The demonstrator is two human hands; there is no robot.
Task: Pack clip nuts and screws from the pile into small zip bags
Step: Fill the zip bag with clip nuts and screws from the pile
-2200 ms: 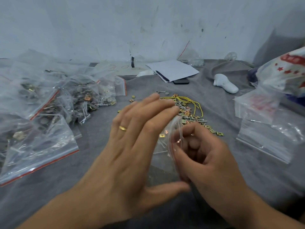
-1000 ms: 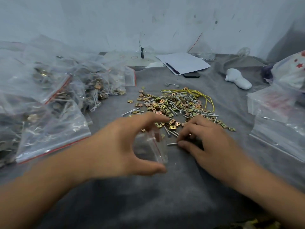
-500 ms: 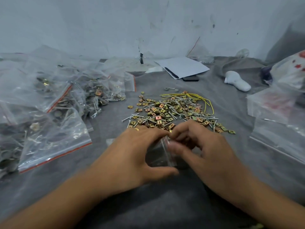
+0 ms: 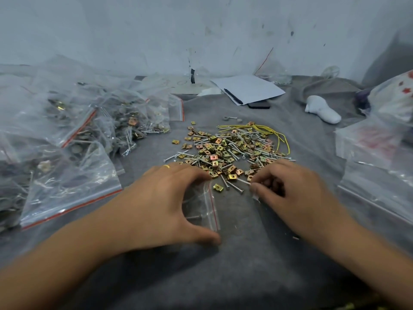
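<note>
Packing station. The pile of clip nuts and screws lies mid-counter on grey cloth. Just nearer than the pile, the left hand arches over a small zip bag, forefinger and thumb braced at its ends, probably to keep the red-striped mouth facing the parts; one screw already lies inside. At the pile's near right edge, the right hand curls its fingers, apparently pinching loose pieces, contents unclear. Filled bags lie left of the pile.

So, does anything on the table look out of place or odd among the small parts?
Yes. Thin yellow wires lie tangled on the far right edge of the pile of clip nuts and screws. They are neither, so they look out of place there.
</note>
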